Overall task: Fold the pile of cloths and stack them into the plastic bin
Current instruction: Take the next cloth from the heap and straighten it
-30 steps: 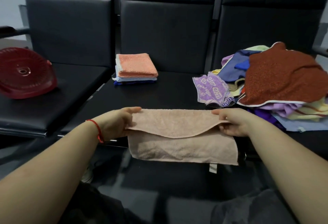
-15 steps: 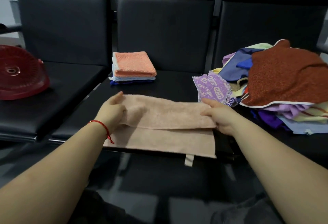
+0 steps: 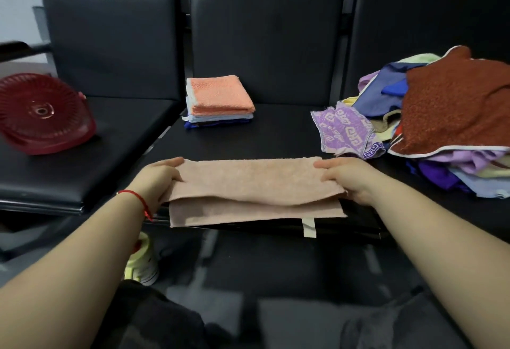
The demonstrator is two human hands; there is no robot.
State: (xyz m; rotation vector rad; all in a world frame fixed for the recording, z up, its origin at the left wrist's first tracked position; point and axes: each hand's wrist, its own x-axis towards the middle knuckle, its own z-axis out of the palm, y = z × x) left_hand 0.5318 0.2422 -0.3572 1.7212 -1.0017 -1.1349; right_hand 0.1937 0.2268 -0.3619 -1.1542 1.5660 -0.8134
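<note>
Two hands on one cloth. The pink towel (image 3: 254, 191) lies at the front edge of the middle chair seat (image 3: 276, 133), folded once lengthwise, the upper layer not quite covering the lower; a white tag (image 3: 308, 227) hangs off the seat's front edge. The left hand (image 3: 158, 180) pinches the towel's left end, thumb on top, fingers hidden under the fabric. The right hand (image 3: 349, 180) pinches the right end the same way. Holding both ends probably keeps the fold taut and the layers lined up; the uneven near edges suggest the fold wants squaring before a second fold across.

A stack of folded cloths (image 3: 220, 103), orange on top, sits at the back of the same seat, near the backrest, well apart from the towel. Likely parked there so the front stays free for folding. The unfolded pile (image 3: 441, 111) covers the right-hand seat, a rust-brown cloth on top and a purple patterned one spilling toward the middle seat, within reach of the right hand.

A red plastic bin (image 3: 41, 114) rests upside down or on its side on the left seat, its ribbed base facing the camera. No cloths in it as far as can be seen, so judged: folding well underway, stacking into the bin not yet begun. A yellow-and-white shoe (image 3: 140, 265) on the floor below the left wrist.
</note>
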